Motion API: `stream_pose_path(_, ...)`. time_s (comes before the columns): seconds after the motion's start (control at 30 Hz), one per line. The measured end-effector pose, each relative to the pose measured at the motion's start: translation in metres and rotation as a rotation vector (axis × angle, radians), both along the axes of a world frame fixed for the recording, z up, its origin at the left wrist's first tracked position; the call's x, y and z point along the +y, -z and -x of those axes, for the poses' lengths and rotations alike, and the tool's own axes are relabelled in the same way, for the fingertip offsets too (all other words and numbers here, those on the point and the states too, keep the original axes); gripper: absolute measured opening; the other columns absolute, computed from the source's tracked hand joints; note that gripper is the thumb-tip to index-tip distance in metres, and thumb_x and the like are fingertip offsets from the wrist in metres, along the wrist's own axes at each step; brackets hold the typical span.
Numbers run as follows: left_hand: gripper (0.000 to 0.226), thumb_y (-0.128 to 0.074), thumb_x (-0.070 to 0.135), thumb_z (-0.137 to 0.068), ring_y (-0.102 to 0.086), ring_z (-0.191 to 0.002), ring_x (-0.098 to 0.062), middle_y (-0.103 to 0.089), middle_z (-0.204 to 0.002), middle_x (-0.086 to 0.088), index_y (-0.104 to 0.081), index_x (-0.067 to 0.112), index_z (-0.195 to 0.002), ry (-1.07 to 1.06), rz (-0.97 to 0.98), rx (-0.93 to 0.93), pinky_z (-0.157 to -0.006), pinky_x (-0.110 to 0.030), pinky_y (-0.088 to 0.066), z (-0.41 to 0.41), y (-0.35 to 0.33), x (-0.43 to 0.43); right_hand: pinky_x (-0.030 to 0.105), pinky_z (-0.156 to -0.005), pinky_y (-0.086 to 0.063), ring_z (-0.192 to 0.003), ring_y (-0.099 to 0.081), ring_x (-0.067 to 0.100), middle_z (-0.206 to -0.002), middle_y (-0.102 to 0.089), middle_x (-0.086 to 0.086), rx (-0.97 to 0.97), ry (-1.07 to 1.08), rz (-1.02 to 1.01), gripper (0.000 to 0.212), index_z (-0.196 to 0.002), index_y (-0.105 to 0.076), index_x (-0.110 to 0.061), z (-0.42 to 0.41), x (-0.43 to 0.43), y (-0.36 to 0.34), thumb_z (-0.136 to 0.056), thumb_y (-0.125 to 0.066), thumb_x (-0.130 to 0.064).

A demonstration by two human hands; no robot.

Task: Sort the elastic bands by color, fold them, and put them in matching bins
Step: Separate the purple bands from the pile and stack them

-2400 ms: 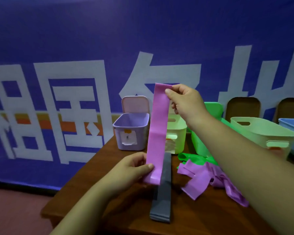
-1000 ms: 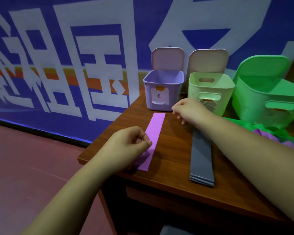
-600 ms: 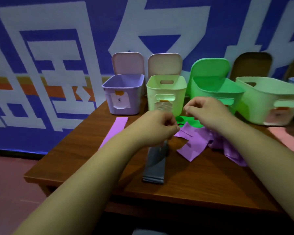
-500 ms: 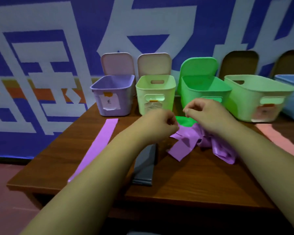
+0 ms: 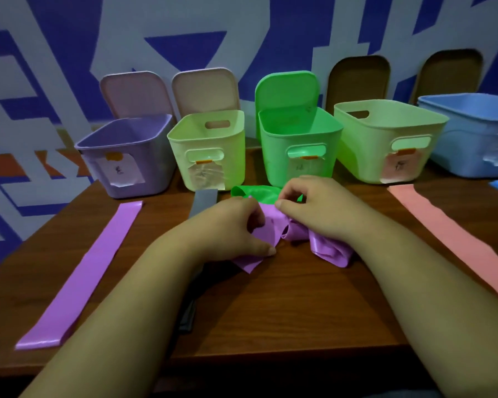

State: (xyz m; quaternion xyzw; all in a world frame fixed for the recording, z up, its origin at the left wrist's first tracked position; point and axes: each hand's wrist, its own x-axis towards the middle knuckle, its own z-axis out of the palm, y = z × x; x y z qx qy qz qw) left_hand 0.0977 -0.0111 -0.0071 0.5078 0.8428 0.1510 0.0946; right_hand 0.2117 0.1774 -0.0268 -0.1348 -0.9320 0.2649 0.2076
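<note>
The left hand (image 5: 230, 225) and right hand (image 5: 314, 205) are both in the tangled purple bands (image 5: 270, 228) mid-desk (image 5: 299, 305): the left grip is curled round a fold, the right grip pinches the top edge. A flat purple band (image 5: 84, 271) lies left, its far end near the purple bin (image 5: 127, 156)

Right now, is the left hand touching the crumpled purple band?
Touching. The head view shows the left hand pinching the crumpled purple band, with its thumb pressed on the band's lower flap.
</note>
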Motion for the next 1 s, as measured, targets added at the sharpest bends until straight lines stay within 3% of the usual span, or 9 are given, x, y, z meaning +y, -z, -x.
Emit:
stream_pose_path(0.2,0.004,-0.078,0.030,-0.086,-0.068,-0.085,-0.008,-0.073,-0.094,0.007,-0.076,0.028,-0.088,-0.038,-0.028,0.027,-0.081,-0.035,-0.060,-0.002,-0.003,-0.002,0.028,-0.080,-0.050,-0.094,-0.064,0.005,-0.104,-0.068,-0.010,-0.005,0.001,0.026,0.014,-0.095,-0.078,-0.032,-0.003,-0.001,-0.004,-0.093,-0.068,-0.021)
stream_pose_path(0.3,0.003,-0.072,0.028,-0.088,-0.067,-0.073,-0.007,-0.073,-0.083,0.006,-0.072,0.026,-0.086,-0.102,-0.120,-0.009,-0.072,-0.033,-0.059,-0.003,-0.009,-0.004,0.021,-0.075,-0.045,-0.092,-0.060,0.001,-0.104,-0.064,-0.012,0.017,-0.010,0.039,0.019,-0.095,-0.076,-0.032,-0.006,-0.003,-0.005,-0.093,-0.066,-0.016)
stream_pose_path(0.4,0.004,-0.068,0.025,-0.090,-0.070,-0.076,-0.013,-0.072,-0.082,0.002,-0.067,0.026,-0.086,-0.123,-0.256,-0.032,-0.073,-0.038,-0.062,-0.002,-0.017,-0.006,0.027,-0.083,-0.046,-0.100,-0.056,0.001,-0.103,-0.061,-0.015,0.093,-0.077,0.010,0.015,-0.095,-0.072,-0.035,-0.007,-0.006,-0.007,-0.094,-0.070,-0.020)
stream_pose_path(0.53,0.008,-0.065,0.021,-0.093,-0.067,-0.067,-0.009,-0.072,-0.080,0.002,-0.067,0.026,-0.086,-0.102,-0.310,0.004,-0.052,-0.013,-0.049,-0.006,-0.035,-0.009,0.028,-0.087,-0.046,-0.106,-0.054,0.006,-0.101,-0.060,-0.015,0.191,-0.153,0.014,0.008,-0.095,-0.069,-0.036,-0.008,-0.013,-0.008,-0.095,-0.077,-0.035)
stream_pose_path(0.6,0.009,-0.068,0.021,-0.095,-0.069,-0.064,-0.010,-0.073,-0.082,0.002,-0.071,0.025,-0.088,-0.114,-0.321,-0.010,-0.050,-0.015,-0.051,-0.009,-0.044,-0.009,0.023,-0.084,-0.044,-0.105,-0.055,0.005,-0.103,-0.059,-0.016,0.237,-0.156,0.023,0.013,-0.100,-0.068,-0.035,-0.008,-0.015,-0.009,-0.094,-0.079,-0.032)
stream_pose_path(0.67,0.009,-0.071,0.017,-0.097,-0.072,-0.061,-0.011,-0.075,-0.081,0.000,-0.075,0.021,-0.089,-0.127,-0.340,-0.117,-0.053,-0.023,-0.059,-0.011,-0.052,-0.008,0.019,-0.082,-0.043,-0.102,-0.056,0.004,-0.104,-0.058,-0.017,0.292,-0.143,0.053,0.020,-0.105,-0.066,-0.035,-0.010,-0.017,-0.011,-0.093,-0.080,-0.026)
stream_pose_path(0.83,0.012,-0.076,0.006,-0.096,-0.072,-0.062,-0.010,-0.074,-0.084,-0.008,-0.070,0.006,-0.106,-0.189,-0.472,-0.593,-0.055,-0.023,-0.059,-0.012,-0.068,-0.002,0.019,-0.081,-0.046,-0.098,-0.058,0.011,-0.104,-0.062,-0.009,0.398,-0.157,0.108,0.027,-0.104,-0.069,-0.037,-0.016,-0.023,-0.018,-0.091,-0.079,-0.016)
stream_pose_path(0.9,0.009,-0.073,0.002,-0.097,-0.072,-0.068,-0.013,-0.074,-0.087,-0.014,-0.070,0.004,-0.105,-0.187,-0.467,-0.673,-0.058,-0.026,-0.060,-0.008,-0.071,0.002,0.018,-0.081,-0.047,-0.098,-0.059,0.010,-0.104,-0.063,-0.009,0.407,-0.178,0.131,0.026,-0.105,-0.072,-0.036,-0.018,-0.024,-0.020,-0.092,-0.076,-0.013)
stream_pose_path(1.0,0.007,-0.069,0.000,-0.098,-0.071,-0.065,-0.010,-0.072,-0.079,-0.007,-0.071,0.007,-0.099,-0.159,-0.438,-0.742,-0.057,-0.024,-0.059,0.001,-0.075,0.008,0.025,-0.086,-0.051,-0.104,-0.063,0.011,-0.108,-0.067,-0.014,0.412,-0.193,0.172,0.027,-0.110,-0.073,-0.035,-0.020,-0.022,-0.021,-0.095,-0.074,-0.014)
